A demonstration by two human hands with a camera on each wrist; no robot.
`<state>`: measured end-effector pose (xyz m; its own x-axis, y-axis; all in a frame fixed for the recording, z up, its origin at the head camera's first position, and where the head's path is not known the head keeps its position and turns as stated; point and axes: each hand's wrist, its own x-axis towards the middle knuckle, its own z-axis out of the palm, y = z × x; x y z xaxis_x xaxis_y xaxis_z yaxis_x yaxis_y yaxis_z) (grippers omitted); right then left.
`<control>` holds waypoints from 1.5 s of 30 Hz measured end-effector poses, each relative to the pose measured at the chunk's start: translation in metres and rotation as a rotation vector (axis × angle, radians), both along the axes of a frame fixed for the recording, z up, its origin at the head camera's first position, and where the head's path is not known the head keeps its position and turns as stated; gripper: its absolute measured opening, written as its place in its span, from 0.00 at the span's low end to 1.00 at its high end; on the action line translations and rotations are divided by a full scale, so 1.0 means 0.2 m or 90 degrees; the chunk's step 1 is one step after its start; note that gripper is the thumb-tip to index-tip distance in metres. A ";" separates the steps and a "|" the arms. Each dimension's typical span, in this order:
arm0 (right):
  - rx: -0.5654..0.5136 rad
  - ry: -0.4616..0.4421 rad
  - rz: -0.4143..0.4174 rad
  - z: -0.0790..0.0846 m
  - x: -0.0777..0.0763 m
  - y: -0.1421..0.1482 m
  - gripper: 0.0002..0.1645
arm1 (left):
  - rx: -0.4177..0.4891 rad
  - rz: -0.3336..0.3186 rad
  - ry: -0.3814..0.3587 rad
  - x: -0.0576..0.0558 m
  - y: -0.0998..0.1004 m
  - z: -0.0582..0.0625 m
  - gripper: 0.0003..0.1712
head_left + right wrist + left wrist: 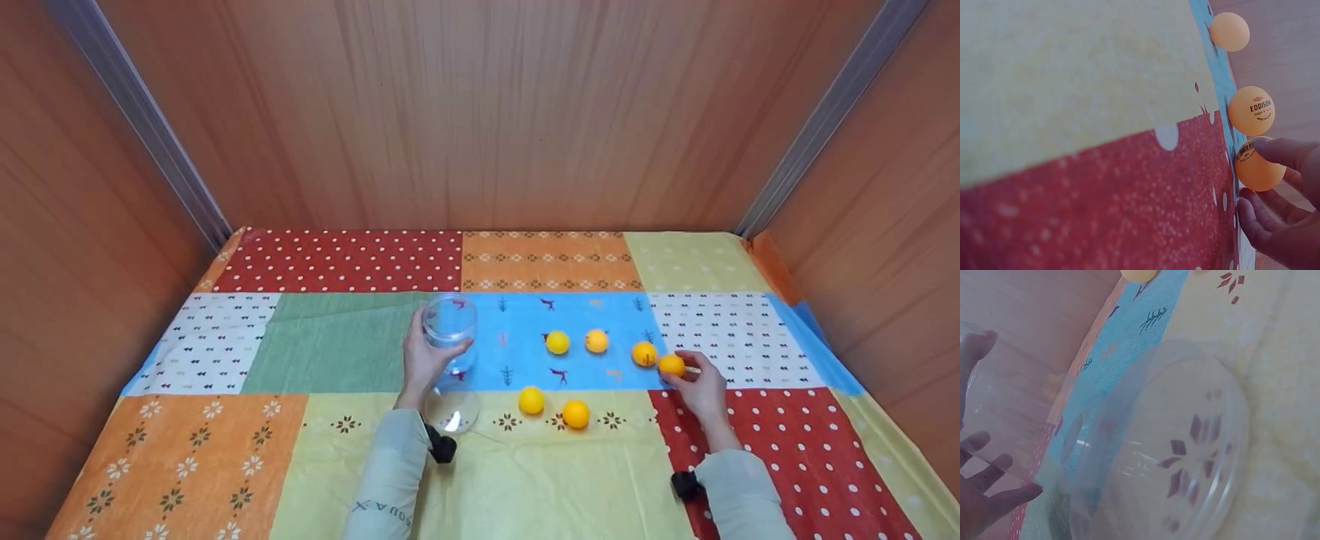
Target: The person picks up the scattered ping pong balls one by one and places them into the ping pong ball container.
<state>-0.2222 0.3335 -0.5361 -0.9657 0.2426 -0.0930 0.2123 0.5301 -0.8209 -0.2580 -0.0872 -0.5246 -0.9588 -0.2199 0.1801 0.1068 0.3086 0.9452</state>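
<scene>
Orange ball (670,366) pinched in right hand (703,386), neighbouring ball (1251,112) printed "EDDISON", left hand (426,361) gripping clear container (451,319)

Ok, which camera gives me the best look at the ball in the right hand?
The right wrist view: it shows the orange ball large, with dark print visible, at the fingers of the right hand. The head view shows it too, but small; the left wrist view doesn't show it.

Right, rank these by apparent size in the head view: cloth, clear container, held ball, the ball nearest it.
1. Cloth
2. Clear container
3. Held ball and nearest ball: they look alike, so I won't rank them.
</scene>
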 end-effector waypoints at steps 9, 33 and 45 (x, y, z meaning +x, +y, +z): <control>0.007 0.031 0.022 0.07 0.02 -0.03 0.30 | 0.005 0.011 -0.016 0.00 0.00 0.02 0.50; -0.043 0.220 0.128 0.23 -0.06 -0.43 0.25 | -0.012 0.024 -0.034 0.00 0.01 0.04 0.50; -0.098 0.239 0.177 0.29 -0.12 -0.68 0.25 | -0.015 0.025 -0.038 0.01 0.02 0.01 0.50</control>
<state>-0.2470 0.1977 -0.4772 -0.9654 -0.0187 0.2600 -0.2464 0.3913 -0.8867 -0.2569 -0.0839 -0.5219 -0.9586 -0.2545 0.1277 0.0370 0.3335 0.9420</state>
